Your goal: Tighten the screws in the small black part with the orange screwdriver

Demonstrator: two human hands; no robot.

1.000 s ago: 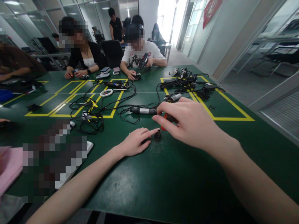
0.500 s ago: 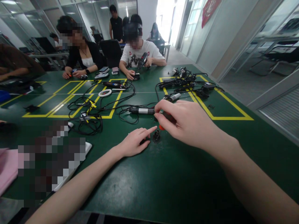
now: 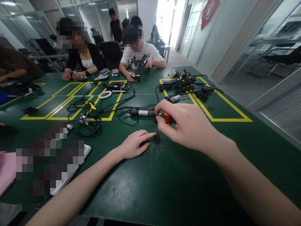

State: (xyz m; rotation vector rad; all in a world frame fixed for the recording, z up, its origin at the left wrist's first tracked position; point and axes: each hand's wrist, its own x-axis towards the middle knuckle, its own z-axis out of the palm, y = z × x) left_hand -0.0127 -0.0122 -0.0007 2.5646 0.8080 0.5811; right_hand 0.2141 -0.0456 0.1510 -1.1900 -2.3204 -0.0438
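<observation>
My left hand (image 3: pixel 134 145) lies on the green table with its fingers apart. Its outstretched index fingertip meets the rim of a small dark round part (image 3: pixel 156 138) that stands on the tabletop. Just above and to the right, my right hand (image 3: pixel 185 122) pinches an orange-and-black screwdriver handle (image 3: pixel 166 116) between thumb and fingers. The shaft and tip are hidden from view. Behind the fingers lies a black-and-silver cylindrical tool (image 3: pixel 143 112) with a cable.
Black cables (image 3: pixel 88 125) coil at the left, and a heap of cabled tools (image 3: pixel 182 82) sits at the back right. A white ring (image 3: pixel 104 94) and yellow tape outlines (image 3: pixel 231 119) mark the far table. Blurred flat items (image 3: pixel 87 149) lie at left. People (image 3: pixel 141 53) sit opposite.
My right hand has turned the screwdriver handle, so its orange part now shows higher between the fingers. My left index fingertip has come onto the dark part's rim.
</observation>
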